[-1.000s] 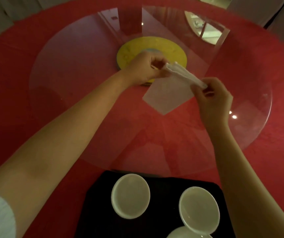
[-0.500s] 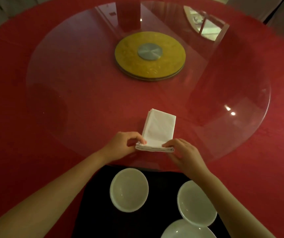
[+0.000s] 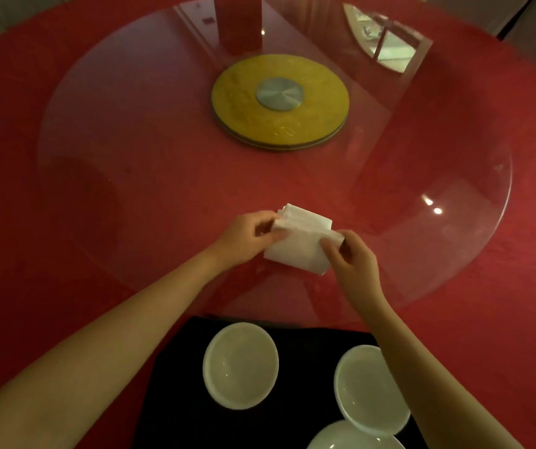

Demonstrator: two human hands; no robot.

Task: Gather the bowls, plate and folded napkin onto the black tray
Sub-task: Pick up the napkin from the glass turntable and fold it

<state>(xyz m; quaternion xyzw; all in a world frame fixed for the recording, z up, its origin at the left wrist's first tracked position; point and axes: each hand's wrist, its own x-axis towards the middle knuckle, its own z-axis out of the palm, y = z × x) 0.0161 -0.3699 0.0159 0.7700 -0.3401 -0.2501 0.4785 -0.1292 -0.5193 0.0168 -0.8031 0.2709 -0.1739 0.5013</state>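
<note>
While I lean over the round table (image 3: pixel 49 102) with its red cloth, a glass turntable (image 3: pixel 163 124) spans most of it, reflecting a window and dim room. At its centre sits a gold disc (image 3: pixel 318 118) with a metal hub. Nearest me the black tray (image 3: pixel 176 400) carries a bowl (image 3: pixel 240 365), a second bowl (image 3: pixel 370 388) and a plate (image 3: pixel 354 437) at the bottom edge. Over the glass, beyond the tray, my left hand (image 3: pixel 247 238) and right hand (image 3: pixel 354 257) each pinch the folded white napkin (image 3: pixel 299 244)
</note>
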